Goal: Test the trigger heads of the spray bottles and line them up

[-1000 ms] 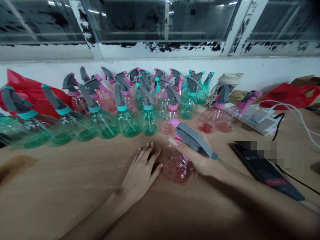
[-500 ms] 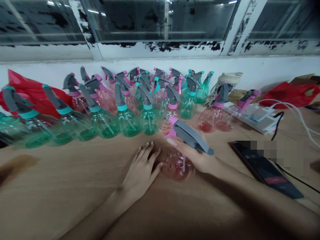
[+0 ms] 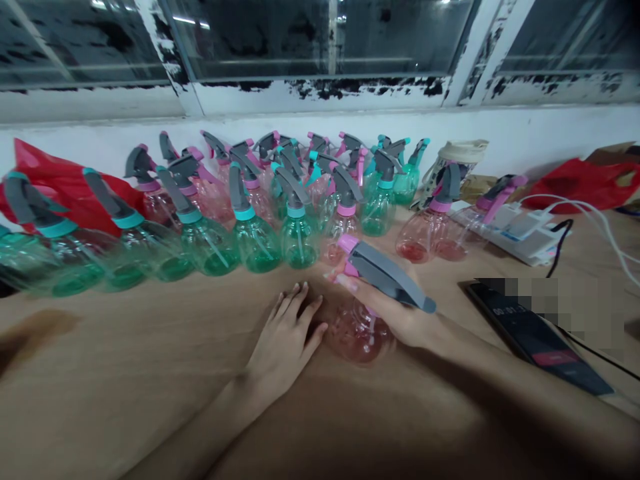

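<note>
A clear pink spray bottle (image 3: 357,333) with a grey and pink trigger head stands in front of me, tilted a little. My right hand (image 3: 395,310) is closed around its neck and trigger, which the fingers partly hide. Flat on the table, fingers spread, my left hand (image 3: 285,333) lies just left of that bottle and holds nothing. Behind my hands stands a row of green spray bottles (image 3: 257,250) with teal collars. Another pink spray bottle (image 3: 417,240) is beyond my right hand.
More spray bottles crowd the wall, with a red plastic bag (image 3: 75,187) at left. To the right are a phone (image 3: 535,340) showing a timer, a white power strip (image 3: 525,243) with cables, a fabric pouch (image 3: 463,153) and another red bag (image 3: 583,183).
The held bottle's trigger head has shifted slightly to the right with my right hand. My left hand stays flat in the same place.
</note>
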Motion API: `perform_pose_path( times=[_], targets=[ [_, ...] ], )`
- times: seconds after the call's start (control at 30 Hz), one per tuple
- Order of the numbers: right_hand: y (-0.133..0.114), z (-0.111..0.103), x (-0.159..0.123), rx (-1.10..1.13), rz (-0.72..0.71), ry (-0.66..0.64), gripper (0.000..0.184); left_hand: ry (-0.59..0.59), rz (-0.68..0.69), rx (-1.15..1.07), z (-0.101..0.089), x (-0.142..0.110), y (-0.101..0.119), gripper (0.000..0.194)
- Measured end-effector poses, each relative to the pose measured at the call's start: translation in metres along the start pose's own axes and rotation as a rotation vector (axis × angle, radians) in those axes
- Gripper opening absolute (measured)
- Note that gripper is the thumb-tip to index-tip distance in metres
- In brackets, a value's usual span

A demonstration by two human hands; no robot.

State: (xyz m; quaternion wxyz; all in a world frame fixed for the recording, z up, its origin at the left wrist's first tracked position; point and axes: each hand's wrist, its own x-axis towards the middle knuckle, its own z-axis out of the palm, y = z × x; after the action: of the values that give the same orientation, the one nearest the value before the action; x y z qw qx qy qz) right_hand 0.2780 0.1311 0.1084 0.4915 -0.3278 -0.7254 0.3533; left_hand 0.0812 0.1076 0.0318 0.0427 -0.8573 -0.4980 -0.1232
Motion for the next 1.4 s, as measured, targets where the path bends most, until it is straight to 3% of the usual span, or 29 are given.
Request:
perform_pose_path(
  times=[0.4, 0.57, 0.87, 1.03, 1.17, 1.3, 1.4],
  targets=[
    [-0.001, 0.001, -0.002, 0.032, 0.021, 0.007, 0.012, 0.023, -0.004, -0.023, 0.002, -0.001, 0.000, 0.040],
    [-0.006, -0.002, -0.001, 0.049, 0.022, -0.054, 0.009, 0.047, -0.008, -0.005, 0.002, -0.001, 0.002, 0.038],
    [0.000, 0.006, -0.003, -0.041, 0.022, 0.059, 0.025, 0.073, -0.004, 0.005, 0.004, -0.002, 0.001, 0.038],
    [0.001, 0.012, -0.005, 0.009, 0.039, 0.037, 0.036, 0.056, 0.001, 0.006, 0.008, -0.002, -0.001, 0.038],
    [0.002, 0.017, -0.008, -0.025, 0.057, 0.073, 0.034, 0.037, 0.004, 0.021, 0.009, -0.001, -0.001, 0.039],
    [0.003, 0.014, -0.013, -0.095, 0.094, 0.039, 0.042, 0.046, -0.001, 0.042, 0.009, -0.001, -0.002, 0.039],
    [0.000, 0.006, -0.019, -0.181, 0.099, -0.053, 0.036, 0.022, -0.006, 0.037, 0.005, 0.001, -0.001, 0.038]
  ],
)
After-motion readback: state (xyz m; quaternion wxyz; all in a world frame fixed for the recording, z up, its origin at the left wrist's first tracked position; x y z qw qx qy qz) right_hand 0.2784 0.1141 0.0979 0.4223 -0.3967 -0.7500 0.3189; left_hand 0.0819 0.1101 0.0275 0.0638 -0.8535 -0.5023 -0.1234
